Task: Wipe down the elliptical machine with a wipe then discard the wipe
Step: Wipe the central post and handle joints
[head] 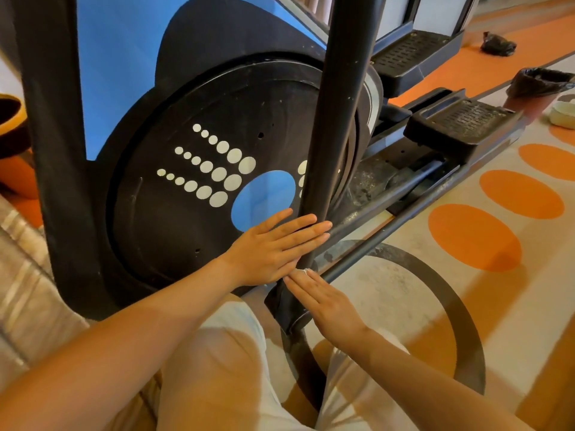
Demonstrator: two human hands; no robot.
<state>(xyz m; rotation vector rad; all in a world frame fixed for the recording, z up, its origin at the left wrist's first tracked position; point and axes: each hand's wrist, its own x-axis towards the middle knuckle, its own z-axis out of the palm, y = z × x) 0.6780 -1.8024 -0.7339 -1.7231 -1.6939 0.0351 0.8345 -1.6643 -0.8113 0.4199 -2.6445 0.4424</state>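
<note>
From the head view, the wiping step looks under way: the left hand lies flat with straight fingers against the black upright bar of the elliptical machine. Just below it, the right hand, fingers also straight, presses a barely visible white wipe onto the bar's base. Next would likely be rubbing along the bar, then carrying the wipe to the black-lined bin far beyond the bar.

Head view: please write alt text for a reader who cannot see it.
Two flat hands work low on a black elliptical machine: the left hand rests on its upright bar, the right hand presses a small white wipe at the bar's base. A black-lined bin stands far right.
</note>
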